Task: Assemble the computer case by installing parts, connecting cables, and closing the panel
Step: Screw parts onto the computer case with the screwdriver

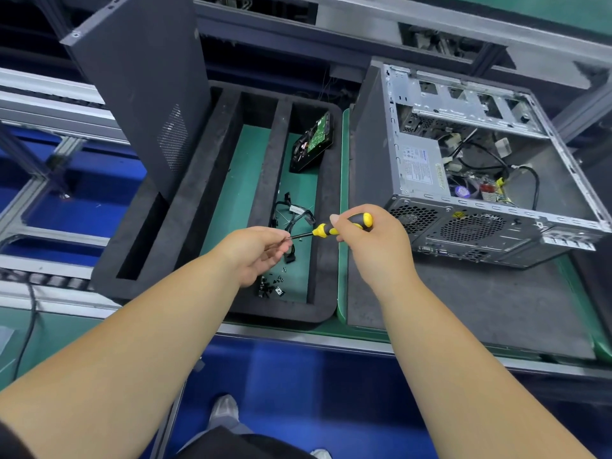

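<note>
Yellow and black is the handle of the screwdriver (pixel 344 224) that my right hand (pixel 371 240) grips, fingers curled round it. My left hand (pixel 256 250) pinches the metal tip, probably seating a small screw, but this I cannot see clearly. Both hands are above the black foam tray (pixel 328 306). At the tray's near edge lie loose screws (pixel 271 288), behind them a cable bundle (pixel 293 212), and near the far right corner a hard drive (pixel 311 144). The side panel (pixel 142 87) stands in the tray's left slot. The computer case (pixel 480 167) lies open on the dark mat, to the right. I judge the drive, cables and panel are all left to do
</note>
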A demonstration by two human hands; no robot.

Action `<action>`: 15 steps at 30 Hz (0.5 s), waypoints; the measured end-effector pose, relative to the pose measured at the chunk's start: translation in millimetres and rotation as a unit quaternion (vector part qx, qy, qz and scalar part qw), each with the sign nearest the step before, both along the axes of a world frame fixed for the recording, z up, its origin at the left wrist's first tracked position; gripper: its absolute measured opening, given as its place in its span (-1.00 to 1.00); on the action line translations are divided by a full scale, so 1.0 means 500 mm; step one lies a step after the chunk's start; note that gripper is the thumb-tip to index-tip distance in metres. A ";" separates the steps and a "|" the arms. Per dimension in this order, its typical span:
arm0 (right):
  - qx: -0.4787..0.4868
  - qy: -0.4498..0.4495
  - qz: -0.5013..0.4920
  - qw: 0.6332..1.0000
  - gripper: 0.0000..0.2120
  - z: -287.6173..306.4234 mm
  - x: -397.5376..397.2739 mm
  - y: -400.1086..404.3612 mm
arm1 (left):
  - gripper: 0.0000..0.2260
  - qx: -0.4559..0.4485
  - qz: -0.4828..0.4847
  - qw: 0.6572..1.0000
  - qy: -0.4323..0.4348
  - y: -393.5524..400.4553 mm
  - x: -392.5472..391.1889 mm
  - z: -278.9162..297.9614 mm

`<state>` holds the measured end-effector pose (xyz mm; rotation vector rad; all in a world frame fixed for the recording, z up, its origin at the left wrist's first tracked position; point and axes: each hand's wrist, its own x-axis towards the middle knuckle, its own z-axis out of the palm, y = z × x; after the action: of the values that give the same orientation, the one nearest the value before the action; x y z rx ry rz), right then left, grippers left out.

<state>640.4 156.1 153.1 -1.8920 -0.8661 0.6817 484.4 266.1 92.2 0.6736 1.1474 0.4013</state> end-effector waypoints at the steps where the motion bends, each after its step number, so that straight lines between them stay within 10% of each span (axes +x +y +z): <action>1: 0.003 0.000 -0.002 1.000 -0.87 0.004 0.002 -0.004 | -0.94 0.001 0.003 1.000 -0.010 0.001 0.000 0.001; 10: 0.089 0.031 -0.064 0.993 -0.90 0.056 0.041 -0.087 | -0.92 0.025 -0.002 0.995 -0.101 -0.025 0.046 0.014; 15: 0.073 0.026 -0.061 0.995 -0.90 0.056 0.064 -0.121 | -0.89 0.288 -0.119 0.941 0.130 -0.025 0.026 0.000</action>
<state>672.3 95.7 181.1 -1.7733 -0.7409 0.5758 497.6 253.8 92.3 1.3992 1.1830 0.4520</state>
